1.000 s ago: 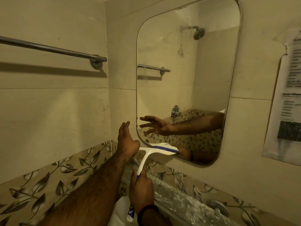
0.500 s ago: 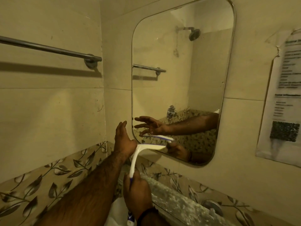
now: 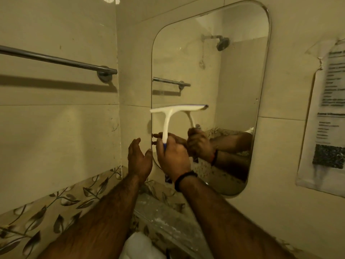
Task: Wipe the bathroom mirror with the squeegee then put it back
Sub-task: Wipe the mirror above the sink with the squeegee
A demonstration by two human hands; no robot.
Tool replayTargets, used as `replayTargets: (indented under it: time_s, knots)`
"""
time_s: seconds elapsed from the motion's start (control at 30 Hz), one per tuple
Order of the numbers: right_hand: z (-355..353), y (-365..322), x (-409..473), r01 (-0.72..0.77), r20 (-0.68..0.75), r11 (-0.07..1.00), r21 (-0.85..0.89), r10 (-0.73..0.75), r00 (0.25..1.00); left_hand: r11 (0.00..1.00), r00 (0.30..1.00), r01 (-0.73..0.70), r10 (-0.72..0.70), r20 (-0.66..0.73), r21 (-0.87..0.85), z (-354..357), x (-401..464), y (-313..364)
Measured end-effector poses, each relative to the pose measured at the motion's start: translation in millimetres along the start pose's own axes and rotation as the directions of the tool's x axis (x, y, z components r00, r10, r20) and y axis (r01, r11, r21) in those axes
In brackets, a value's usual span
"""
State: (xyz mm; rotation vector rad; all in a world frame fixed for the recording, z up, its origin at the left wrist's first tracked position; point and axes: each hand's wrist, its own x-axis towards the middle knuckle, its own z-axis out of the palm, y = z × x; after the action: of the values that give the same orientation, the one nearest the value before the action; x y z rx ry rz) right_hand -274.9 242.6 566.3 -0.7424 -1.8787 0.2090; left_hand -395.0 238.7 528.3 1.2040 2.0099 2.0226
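Note:
A rounded mirror point(image 3: 237, 86) hangs on the tiled wall ahead. My right hand point(image 3: 172, 157) grips the handle of a white squeegee point(image 3: 168, 116) with a blue end, held upright. Its blade lies level against the left half of the mirror, about halfway up. My left hand point(image 3: 139, 159) hovers just left of the mirror's lower left edge, fingers straight and relaxed, holding nothing. Both hands and the squeegee are reflected in the glass.
A metal towel bar point(image 3: 56, 60) runs along the left wall. A printed paper notice point(image 3: 328, 116) is taped to the wall right of the mirror. Below lie a leaf-patterned tile band point(image 3: 61, 199), a stone ledge point(image 3: 168, 227) and a white object point(image 3: 141, 247) at the bottom edge.
My right hand has raised the squeegee from the mirror's bottom edge to about mid-height. My left hand stays open near the lower left corner.

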Motion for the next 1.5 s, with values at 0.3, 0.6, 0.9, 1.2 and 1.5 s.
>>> replayTargets:
  time_s: [0.3, 0.6, 0.9, 1.2, 1.5]
  knots:
    - [-47, -39, 94, 0.109, -0.226, 0.994, 0.011, -0.104, 0.968, 0.998, 0.998, -0.055, 0.055, 0.035, 0.003, 15, 3, 21]
    - [-72, -52, 131, 0.133, -0.241, 0.991, -0.013, -0.132, 0.962, 0.997, 0.997, -0.070, 0.070, 0.037, 0.015, 22, 8, 30]
    - [-97, -61, 153, 0.140, -0.264, 0.990, -0.018, -0.140, 0.954, 0.996, 0.995, -0.088, 0.089, 0.041, -0.035, 28, 9, 33]
    - [-89, -36, 116, 0.058, -0.220, 0.965, -0.255, -0.117, 0.969, 0.994, 0.993, -0.113, 0.113, 0.038, -0.001, 35, 0, 23]
    - [-32, 7, 2, 0.040, -0.063, 0.985, -0.166, -0.051, 0.997, 0.997, 0.994, -0.079, 0.077, 0.081, 0.017, 23, -16, 7]
